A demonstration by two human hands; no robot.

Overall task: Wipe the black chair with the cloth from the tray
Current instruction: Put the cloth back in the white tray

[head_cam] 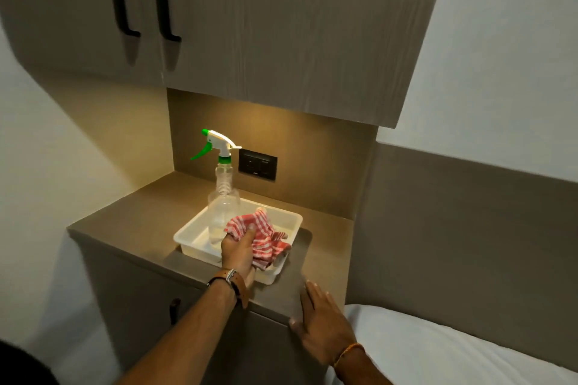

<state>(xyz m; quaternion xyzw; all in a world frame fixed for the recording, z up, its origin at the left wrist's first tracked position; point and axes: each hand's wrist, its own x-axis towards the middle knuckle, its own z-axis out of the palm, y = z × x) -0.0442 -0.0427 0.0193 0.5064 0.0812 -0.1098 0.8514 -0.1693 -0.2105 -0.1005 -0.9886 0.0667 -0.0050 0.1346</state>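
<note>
Being lifted from the white tray (190, 236) by the clenched left hand (239, 251), the checked cloth (261, 233) is risking toppling the spray bottle (222, 194) at ten o'clock, while the right hand (323, 327) is being rested flat, empty.

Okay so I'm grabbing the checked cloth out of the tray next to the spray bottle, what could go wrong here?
1. The red-and-white checked cloth lies right against the clear spray bottle standing in the white tray; lifting it with the left hand could snag the tall bottle and tip it.
2. The tray sits near the countertop's front edge, so a tug might drag it forward.
3. The right hand only rests on the counter edge; it isn't steadying either one.
</note>
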